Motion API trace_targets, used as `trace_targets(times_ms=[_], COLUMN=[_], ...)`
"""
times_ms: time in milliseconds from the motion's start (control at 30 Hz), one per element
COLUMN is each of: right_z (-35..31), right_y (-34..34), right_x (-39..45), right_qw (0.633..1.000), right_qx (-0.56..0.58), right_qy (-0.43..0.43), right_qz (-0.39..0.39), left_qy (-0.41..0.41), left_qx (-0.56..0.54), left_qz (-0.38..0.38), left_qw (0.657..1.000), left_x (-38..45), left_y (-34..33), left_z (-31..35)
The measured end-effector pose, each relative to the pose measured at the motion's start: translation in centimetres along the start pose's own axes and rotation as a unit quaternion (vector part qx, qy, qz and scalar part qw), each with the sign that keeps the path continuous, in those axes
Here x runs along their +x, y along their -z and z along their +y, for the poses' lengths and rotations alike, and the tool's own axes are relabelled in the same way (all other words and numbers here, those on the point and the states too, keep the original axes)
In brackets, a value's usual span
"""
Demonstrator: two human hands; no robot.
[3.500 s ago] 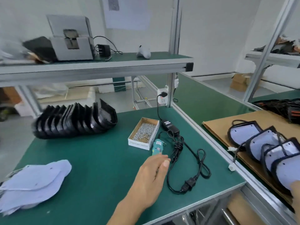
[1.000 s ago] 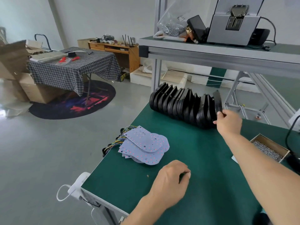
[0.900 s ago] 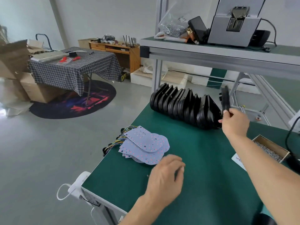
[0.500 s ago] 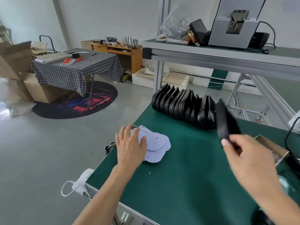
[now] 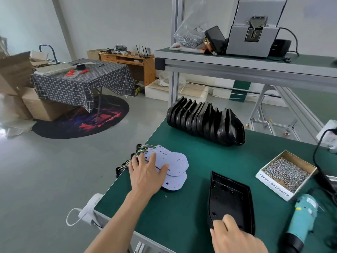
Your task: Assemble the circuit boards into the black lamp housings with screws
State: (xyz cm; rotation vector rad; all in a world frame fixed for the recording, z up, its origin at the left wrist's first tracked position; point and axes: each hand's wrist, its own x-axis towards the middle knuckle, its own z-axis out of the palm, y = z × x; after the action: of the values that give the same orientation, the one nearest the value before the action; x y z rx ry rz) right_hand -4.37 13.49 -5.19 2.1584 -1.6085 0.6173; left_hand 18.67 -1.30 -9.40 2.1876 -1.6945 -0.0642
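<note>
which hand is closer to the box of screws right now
Right. The right hand holds the near end of the black housing, nearer the box of screws. The left hand rests on the circuit boards, farther away.

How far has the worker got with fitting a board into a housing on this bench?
Done: one black housing lies open side up on the green table, apart from the stacked housings. In hand: the right hand holds its near end, while the left hand rests on the pile of boards. Left: no board is in the housing, and the screws and screwdriver lie unused.
</note>
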Motion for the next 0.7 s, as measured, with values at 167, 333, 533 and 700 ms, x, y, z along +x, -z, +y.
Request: trace_targets(times_ms=[167, 333, 533, 700], right_z=[-0.8, -1.2, -3.4, -7.6], right_y=[0.9, 3.2, 0.4, -8.6], right_x=[-0.6, 2.7, 11.7, 23.2], right_qw=[0.991, 0.929, 0.955, 0.915], right_qx=[0.021, 0.007, 0.16, 0.29], right_qy=[0.004, -0.073, -0.067, -0.083], right_qz=[-0.133, -0.363, -0.241, -0.267], left_qy=[0.001, 0.024, 0.032, 0.021], left_qx=[-0.045, -0.109, -0.143, -0.173], left_qz=[-0.002, -0.017, -0.015, -0.007], left_qw=[0.999, 0.994, 0.989, 0.985], left_x=[-0.1, 1.0, 0.9, 0.5], left_y=[0.4, 1.5, 1.5, 1.1], left_z=[-0.5, -1.7, -2.5, -3.1])
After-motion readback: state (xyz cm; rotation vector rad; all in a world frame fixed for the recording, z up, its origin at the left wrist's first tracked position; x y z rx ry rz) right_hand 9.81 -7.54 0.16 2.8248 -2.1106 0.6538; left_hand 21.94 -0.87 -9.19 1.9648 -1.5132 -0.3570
